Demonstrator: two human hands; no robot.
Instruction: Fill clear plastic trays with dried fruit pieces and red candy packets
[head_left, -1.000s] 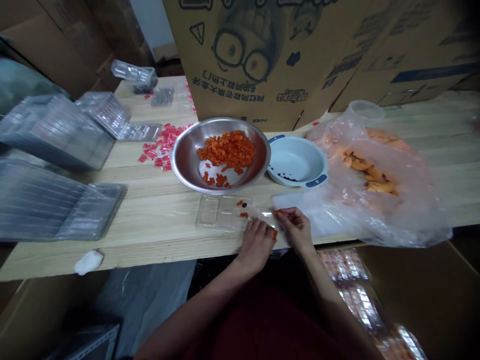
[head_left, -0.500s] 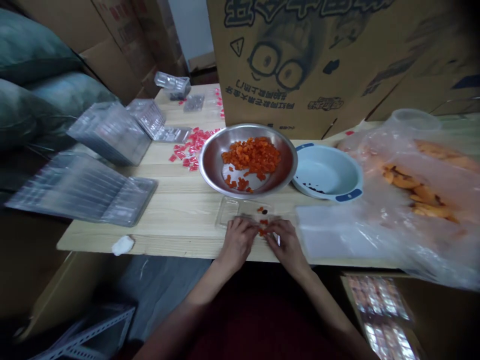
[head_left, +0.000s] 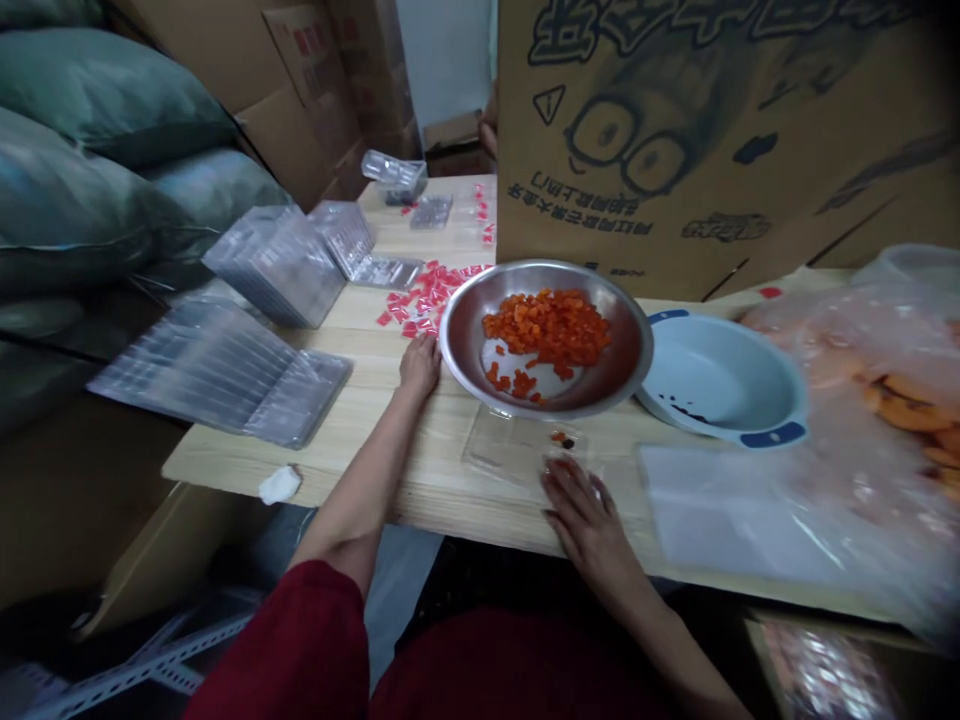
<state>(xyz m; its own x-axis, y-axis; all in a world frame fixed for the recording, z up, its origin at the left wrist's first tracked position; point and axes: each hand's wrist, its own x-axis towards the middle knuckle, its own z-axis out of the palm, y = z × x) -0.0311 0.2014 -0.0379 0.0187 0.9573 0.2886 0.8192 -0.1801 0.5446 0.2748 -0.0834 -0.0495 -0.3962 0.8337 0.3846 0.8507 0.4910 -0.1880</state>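
My left hand [head_left: 420,366] is at the near edge of a scatter of small red-and-white packets [head_left: 430,290], left of the steel bowl. Its fingers are bent together, and what they hold, if anything, is hidden. My right hand [head_left: 586,512] lies with fingers stretched out over the right part of a shallow clear plastic tray [head_left: 491,450]. Orange bits show under its fingertips. Just beyond them, a small orange piece [head_left: 558,437] and a dark piece [head_left: 568,444] sit in the tray. Behind the tray, the steel bowl [head_left: 465,362] holds chopped orange pieces [head_left: 555,325].
A light blue basin [head_left: 720,365] with dark bits stands right of the bowl. Clear plastic bags [head_left: 847,480] with orange slices cover the right side. Stacked clear trays [head_left: 217,370] and a white wad [head_left: 280,485] are at left. A large carton [head_left: 675,230] rises behind.
My left hand has left the tray and moved forward-left to the red packets. My right hand stays at the tray, its fingers now flatter. The view has turned somewhat left.
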